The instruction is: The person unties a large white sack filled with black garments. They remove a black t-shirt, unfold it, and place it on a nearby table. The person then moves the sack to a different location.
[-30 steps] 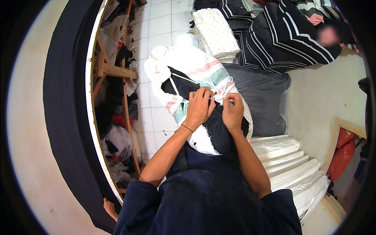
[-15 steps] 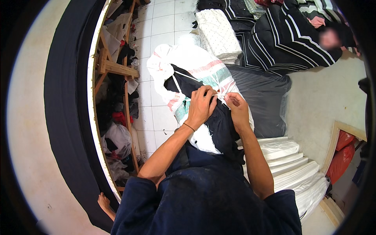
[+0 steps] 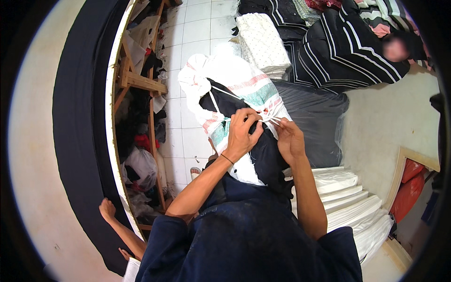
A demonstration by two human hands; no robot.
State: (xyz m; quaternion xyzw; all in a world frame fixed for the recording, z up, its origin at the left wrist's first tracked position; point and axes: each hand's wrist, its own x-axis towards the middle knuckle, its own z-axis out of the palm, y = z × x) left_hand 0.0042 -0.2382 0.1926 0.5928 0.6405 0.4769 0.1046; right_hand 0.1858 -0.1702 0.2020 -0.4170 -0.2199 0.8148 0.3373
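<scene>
A white woven sack (image 3: pixel 244 70) with red and green stripes lies before me, laced across its gap with white cord (image 3: pixel 212 100). Black cloth (image 3: pixel 225 101) shows through the gap. My left hand (image 3: pixel 242 134) rests on the sack, thumb and fingers closed at the cord beside the gathered edge. Just to its right, my right hand (image 3: pixel 291 141) pinches the loose white cord ends, which stretch between the two hands. The left fingertips are partly hidden.
Striped black fabric (image 3: pixel 324 51) and a dotted white bundle (image 3: pixel 263 44) lie beyond. Wrapped dark rolls (image 3: pixel 319 122) and white stacks (image 3: pixel 347 197) are at right. At left, a co-worker's hand (image 3: pixel 107 208) is over black cloth (image 3: pixel 77 141) on a table.
My right hand has drawn slightly right and down, pulling the cord ends out from the knot. The co-worker's hand has moved forward along the black cloth; a sandalled foot now shows on the tiles.
</scene>
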